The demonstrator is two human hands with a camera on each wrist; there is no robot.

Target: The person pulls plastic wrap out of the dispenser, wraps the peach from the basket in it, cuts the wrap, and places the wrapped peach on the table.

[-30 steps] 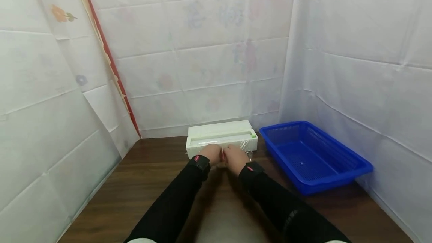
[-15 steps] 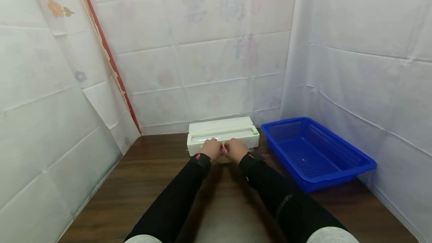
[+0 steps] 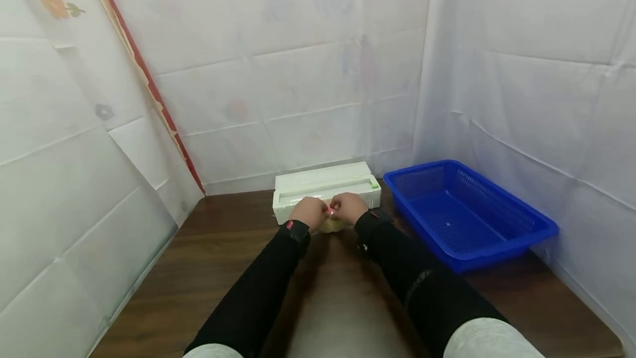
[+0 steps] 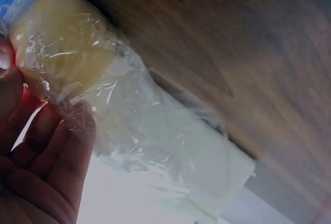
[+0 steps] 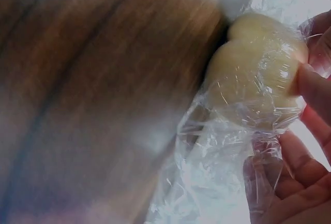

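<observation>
A pale yellow, soft-looking lump [image 3: 332, 226] wrapped in clear cling film [image 4: 155, 151] hangs just above the brown table [image 3: 238, 269], in front of a white cling-film dispenser box [image 3: 323, 184]. My left hand [image 3: 313, 212] and right hand [image 3: 346, 207] meet above it, knuckle to knuckle, and pinch the film. In the left wrist view the lump [image 4: 57, 43] sits against my fingers [image 4: 41, 151]. In the right wrist view the lump [image 5: 258, 74] is pressed by my fingertips [image 5: 313, 87], with loose film [image 5: 217, 182] trailing below. Both sleeves are black.
A blue plastic basket [image 3: 502, 247] stands on the right of the table, close to the dispenser. White sheeting [image 3: 298, 70] walls the table on the left, back and right. Bare wood lies between my arms and to the left.
Both hands have moved slightly away from me and up, toward the dispenser. The yellow lump now shows below them; the loose film beside the dispenser's front is gone from view.
</observation>
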